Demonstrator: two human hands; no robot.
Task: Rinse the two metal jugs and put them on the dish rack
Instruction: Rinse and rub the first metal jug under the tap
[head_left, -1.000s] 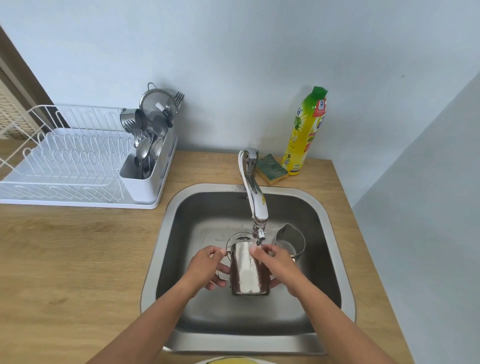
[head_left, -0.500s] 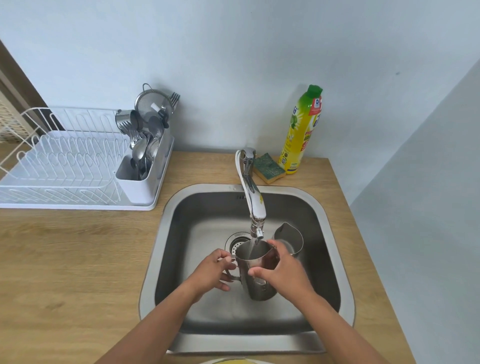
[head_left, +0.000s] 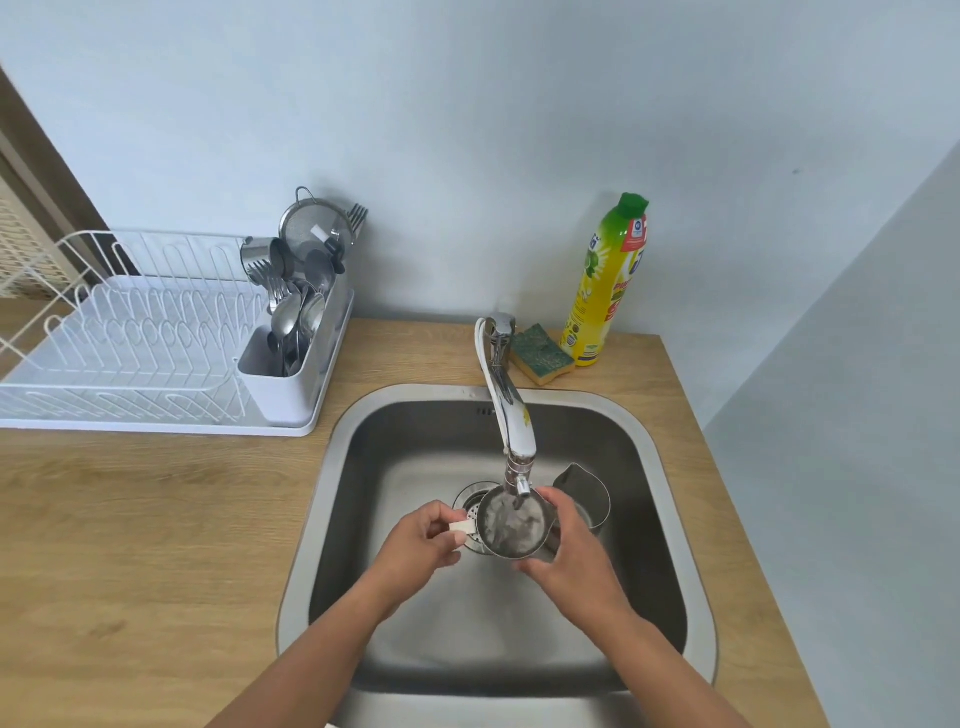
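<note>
Upright under the tap (head_left: 511, 415), a metal jug (head_left: 511, 525) catches running water, its inside frothing. My left hand (head_left: 421, 543) grips its handle on the left side. My right hand (head_left: 571, 545) wraps around the jug's right wall. Both hands hold it above the sink (head_left: 670, 519) near the drain. A second metal jug (head_left: 584, 491) stands in the sink just behind my right hand, partly hidden by it. The white dish rack (head_left: 130, 343) sits on the counter to the far left, its plate slots bare.
The rack's cutlery holder (head_left: 291, 358) is packed with spoons, forks, a strainer and a cup. A green-topped sponge (head_left: 540, 353) and a yellow dish soap bottle (head_left: 605, 280) stand behind the sink. Wooden counter (head_left: 156, 545) lies between sink and rack.
The jug has been turned from tilted on its side to upright with its mouth under the tap, and water now fills it. Both hands stayed on it.
</note>
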